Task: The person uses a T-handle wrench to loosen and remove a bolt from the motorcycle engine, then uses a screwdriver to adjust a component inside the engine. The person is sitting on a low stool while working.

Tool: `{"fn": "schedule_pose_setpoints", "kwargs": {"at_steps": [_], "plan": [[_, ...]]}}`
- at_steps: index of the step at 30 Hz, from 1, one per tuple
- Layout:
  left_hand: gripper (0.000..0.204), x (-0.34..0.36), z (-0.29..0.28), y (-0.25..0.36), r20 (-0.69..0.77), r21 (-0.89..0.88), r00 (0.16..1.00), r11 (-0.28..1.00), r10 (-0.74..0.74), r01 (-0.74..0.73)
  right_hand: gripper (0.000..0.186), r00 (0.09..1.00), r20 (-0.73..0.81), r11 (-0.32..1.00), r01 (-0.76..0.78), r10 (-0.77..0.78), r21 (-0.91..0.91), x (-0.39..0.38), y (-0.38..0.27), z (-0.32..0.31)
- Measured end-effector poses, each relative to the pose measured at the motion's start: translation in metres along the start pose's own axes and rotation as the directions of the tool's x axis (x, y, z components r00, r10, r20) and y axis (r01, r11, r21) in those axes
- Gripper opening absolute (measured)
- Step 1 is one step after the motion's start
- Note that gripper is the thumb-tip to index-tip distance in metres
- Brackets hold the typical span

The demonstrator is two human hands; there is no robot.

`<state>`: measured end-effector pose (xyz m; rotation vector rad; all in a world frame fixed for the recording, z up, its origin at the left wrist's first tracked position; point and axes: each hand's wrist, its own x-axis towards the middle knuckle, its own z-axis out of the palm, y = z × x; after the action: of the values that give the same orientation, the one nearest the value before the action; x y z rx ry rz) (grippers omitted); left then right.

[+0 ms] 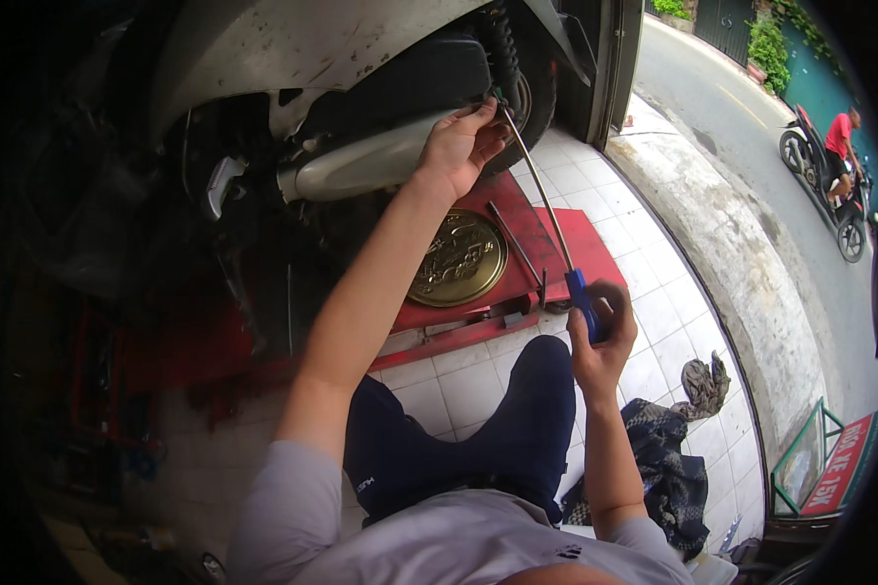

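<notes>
My right hand (605, 336) is wrapped round the blue handle of a long screwdriver (539, 190). Its thin metal shaft slants up and left to the rear of a scooter (380, 161). At the shaft's far end, my left hand (458, 146) has thumb and forefinger pinched together beside the black housing, below the coil shock absorber (502, 54). Whatever lies between those fingertips is too small to make out. Behind the left hand is the scooter's rear wheel (537, 93).
Below the scooter, a red lift platform (434, 314) bears a round brass-coloured tray (493, 283) of small parts and a thin metal rod (515, 242). Dark cloth (663, 468) and a brown rag (704, 385) lie on white tiles. Outside, a person (839, 141) sits on a motorbike (802, 156).
</notes>
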<state>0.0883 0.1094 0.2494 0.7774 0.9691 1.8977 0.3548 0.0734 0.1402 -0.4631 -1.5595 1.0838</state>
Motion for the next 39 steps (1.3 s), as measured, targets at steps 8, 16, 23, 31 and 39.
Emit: {"fn": "schedule_pose_setpoints", "kwargs": {"at_steps": [8,16,23,31,39], "plan": [[0.012,0.084,0.017,0.036,-0.173,0.028,0.984,0.999,0.047,-0.043,0.022,0.965,0.035,0.926,0.258,-0.258,-0.277,0.115,-0.027,0.027],[0.007,0.085,0.033,0.036,-0.082,0.215,0.984,0.967,0.158,-0.137,0.027,0.928,0.182,0.769,0.372,-0.326,-0.519,0.171,-0.048,0.024],[0.012,0.091,0.052,0.043,-0.162,0.218,0.973,0.968,0.165,-0.128,0.022,0.862,0.422,0.647,0.494,-0.280,-0.581,0.227,-0.090,0.005],[0.021,0.103,0.058,0.045,-0.221,0.204,0.956,0.968,0.192,-0.147,0.030,0.791,0.584,0.550,0.575,-0.183,-0.606,0.287,-0.126,-0.008],[0.018,0.106,0.058,0.043,-0.238,0.221,0.946,0.961,0.219,-0.167,0.027,0.734,0.638,0.527,0.646,-0.232,-0.552,0.294,-0.124,-0.009]]}}
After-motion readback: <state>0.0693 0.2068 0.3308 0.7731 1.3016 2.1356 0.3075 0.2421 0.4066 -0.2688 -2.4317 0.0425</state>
